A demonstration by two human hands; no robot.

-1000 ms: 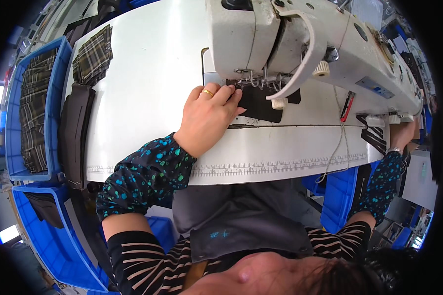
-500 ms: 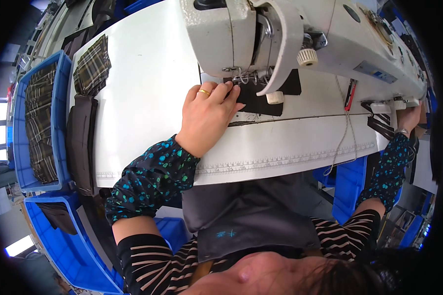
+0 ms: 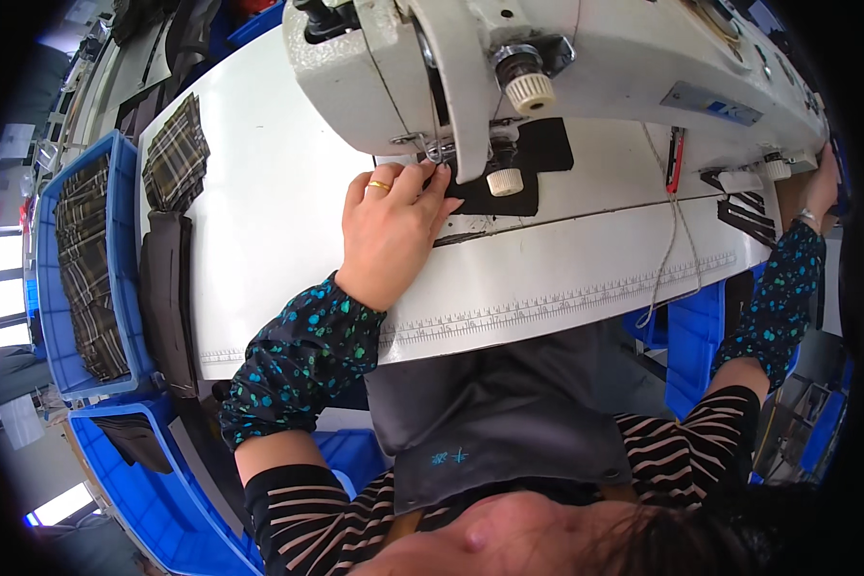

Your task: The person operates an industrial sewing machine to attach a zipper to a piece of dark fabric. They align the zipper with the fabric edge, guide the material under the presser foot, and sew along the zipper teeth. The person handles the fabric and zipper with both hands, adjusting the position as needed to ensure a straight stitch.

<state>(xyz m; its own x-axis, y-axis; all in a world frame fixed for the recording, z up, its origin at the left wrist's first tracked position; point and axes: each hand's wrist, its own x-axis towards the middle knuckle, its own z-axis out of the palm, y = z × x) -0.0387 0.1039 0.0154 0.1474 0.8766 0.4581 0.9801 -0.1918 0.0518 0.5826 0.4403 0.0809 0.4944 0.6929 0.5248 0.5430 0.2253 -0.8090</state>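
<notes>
My left hand [image 3: 392, 223], a gold ring on one finger, has its bent fingertips pressed together at the edge of a black fabric piece [image 3: 494, 199]. The fabric lies under the presser foot area of a white sewing machine [image 3: 355, 91]; the needle point is hidden by the fingers and metal parts. At the machine's far right end is my right hand [image 3: 820, 184], against or beside the wheel there; its fingers are mostly hidden. Another part of the black fabric [image 3: 547, 146] shows behind the machine's head.
A red cutter [image 3: 676, 161] and a grey cord [image 3: 670, 254] lie on the white table [image 3: 269, 230], right of the needle. Plaid pieces [image 3: 176, 158] and dark folded cloth [image 3: 170, 298] lie at its left edge, beside a blue bin [image 3: 130, 259] of plaid cloth. Another blue bin [image 3: 178, 480] stands nearer.
The whole view has shifted and turned slightly, so the machine sits further left. My left hand stays by the needle. My right hand appears a little higher at the machine's end.
</notes>
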